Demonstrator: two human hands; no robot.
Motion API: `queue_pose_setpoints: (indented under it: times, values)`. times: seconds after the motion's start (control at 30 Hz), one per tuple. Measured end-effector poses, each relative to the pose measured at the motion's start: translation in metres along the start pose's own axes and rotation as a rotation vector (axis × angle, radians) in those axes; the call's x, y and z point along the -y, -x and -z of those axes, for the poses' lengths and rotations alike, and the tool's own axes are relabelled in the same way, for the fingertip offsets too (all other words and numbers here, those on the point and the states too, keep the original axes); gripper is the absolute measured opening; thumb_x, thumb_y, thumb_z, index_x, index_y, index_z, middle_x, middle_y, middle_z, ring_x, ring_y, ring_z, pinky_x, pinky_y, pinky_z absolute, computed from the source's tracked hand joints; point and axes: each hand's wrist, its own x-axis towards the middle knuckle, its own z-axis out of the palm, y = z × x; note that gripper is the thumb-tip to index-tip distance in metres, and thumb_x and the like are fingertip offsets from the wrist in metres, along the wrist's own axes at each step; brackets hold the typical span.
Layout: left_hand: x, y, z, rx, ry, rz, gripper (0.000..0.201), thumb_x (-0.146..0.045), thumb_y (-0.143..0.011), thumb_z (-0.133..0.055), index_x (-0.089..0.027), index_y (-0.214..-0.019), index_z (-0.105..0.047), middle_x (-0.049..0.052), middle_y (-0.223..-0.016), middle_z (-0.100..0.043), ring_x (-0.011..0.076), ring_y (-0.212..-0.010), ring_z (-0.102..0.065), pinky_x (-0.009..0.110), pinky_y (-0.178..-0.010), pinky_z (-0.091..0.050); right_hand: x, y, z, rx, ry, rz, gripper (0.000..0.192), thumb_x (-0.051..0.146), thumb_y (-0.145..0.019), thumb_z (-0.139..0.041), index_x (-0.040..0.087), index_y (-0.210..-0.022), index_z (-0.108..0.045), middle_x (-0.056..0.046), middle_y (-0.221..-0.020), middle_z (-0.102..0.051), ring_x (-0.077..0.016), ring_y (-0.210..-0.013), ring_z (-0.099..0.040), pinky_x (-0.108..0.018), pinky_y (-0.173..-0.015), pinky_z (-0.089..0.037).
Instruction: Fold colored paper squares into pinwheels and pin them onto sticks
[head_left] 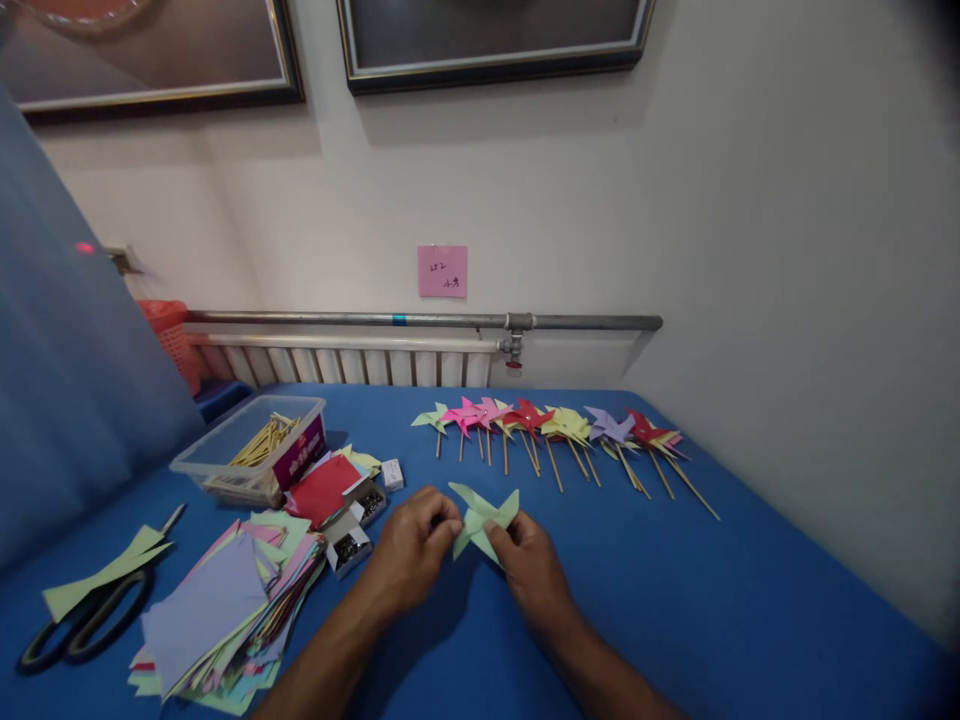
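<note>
A pale green paper pinwheel (474, 519) with folded blades is held above the blue table. My right hand (529, 565) pinches it from the right, thumb pressed on its middle. At its left edge, my left hand (416, 545) is closed with thumb and forefinger together; whatever lies between those fingertips is too small to make out. To the left of that hand are two small open boxes of dark metal pins, the nearer box (348, 541) and the farther box (367, 500). No stick shows on the green pinwheel.
Finished pinwheels on sticks (531, 418) lie in a row at the back right. A clear plastic tub (217, 445) holds wooden sticks. Stacked coloured paper (210, 600), red paper (324, 490), black-handled scissors (112, 610) and a small white box (392, 474) lie left. A radiator (360, 365) stands behind.
</note>
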Motion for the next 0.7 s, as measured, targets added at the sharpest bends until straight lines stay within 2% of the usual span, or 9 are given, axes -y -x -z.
queue_pose_setpoints:
  times: [0.07,0.13,0.27,0.37,0.5,0.57,0.7]
  values:
    - [-0.005,0.002,-0.007,-0.045,0.124,-0.060,0.018,-0.025,-0.096,-0.055,-0.023,-0.079,-0.061,0.004,-0.087,-0.068,0.0210,-0.087,-0.066,0.032,-0.081,-0.049,-0.001,0.000,-0.001,-0.015,0.013,0.023,0.046,0.054,-0.082,-0.076,0.018,-0.110,-0.084,-0.010,-0.101,-0.087,-0.0341,-0.098,-0.079,-0.041,-0.087,-0.063]
    - [-0.007,0.002,-0.013,-0.091,0.200,-0.059,0.016,-0.026,-0.094,-0.057,-0.023,-0.079,-0.063,0.008,-0.099,-0.072,0.0234,-0.099,-0.068,0.035,-0.092,-0.052,-0.004,0.000,-0.002,-0.042,0.011,0.034,0.047,0.056,-0.081,-0.076,0.018,-0.109,-0.083,-0.011,-0.104,-0.087,-0.0344,-0.100,-0.079,-0.042,-0.090,-0.062]
    - [-0.002,-0.002,-0.022,-0.158,0.406,0.201,0.013,-0.025,-0.089,-0.062,-0.021,-0.078,-0.068,0.014,-0.135,-0.074,0.0291,-0.124,-0.068,0.042,-0.104,-0.055,-0.005,-0.002,-0.001,-0.065,-0.045,0.018,0.052,0.060,-0.080,-0.078,0.018,-0.111,-0.082,-0.012,-0.105,-0.087,-0.0354,-0.103,-0.079,-0.043,-0.091,-0.062]
    - [0.003,-0.004,-0.029,-0.115,0.616,0.331,0.013,-0.023,-0.087,-0.067,-0.019,-0.074,-0.069,0.014,-0.149,-0.070,0.0310,-0.133,-0.067,0.043,-0.110,-0.054,-0.003,-0.001,-0.002,-0.053,-0.054,0.019,0.053,0.061,-0.081,-0.078,0.018,-0.112,-0.082,-0.010,-0.101,-0.086,-0.0356,-0.105,-0.079,-0.041,-0.089,-0.062]
    - [0.003,-0.003,-0.037,-0.061,0.747,0.255,0.013,-0.027,-0.082,-0.074,-0.019,-0.071,-0.070,0.014,-0.138,-0.074,0.0315,-0.128,-0.069,0.041,-0.106,-0.056,0.002,0.003,-0.004,-0.029,-0.016,0.042,0.047,0.055,-0.084,-0.076,0.019,-0.113,-0.082,-0.010,-0.105,-0.086,-0.0341,-0.104,-0.079,-0.041,-0.092,-0.061]
    - [0.002,-0.003,-0.039,-0.064,0.713,0.200,0.013,-0.029,-0.081,-0.074,-0.020,-0.072,-0.071,0.014,-0.134,-0.074,0.0318,-0.128,-0.069,0.042,-0.107,-0.055,0.004,0.005,-0.005,-0.018,-0.012,0.059,0.044,0.051,-0.085,-0.075,0.020,-0.114,-0.082,-0.010,-0.108,-0.086,-0.0332,-0.104,-0.079,-0.041,-0.094,-0.060]
    - [0.001,-0.002,-0.036,-0.110,0.610,0.140,0.011,-0.029,-0.082,-0.070,-0.020,-0.075,-0.071,0.013,-0.138,-0.071,0.0310,-0.135,-0.064,0.043,-0.118,-0.048,0.005,0.007,-0.006,-0.011,-0.026,0.077,0.039,0.050,-0.085,-0.075,0.021,-0.110,-0.082,-0.009,-0.106,-0.086,-0.0322,-0.100,-0.078,-0.040,-0.091,-0.060]
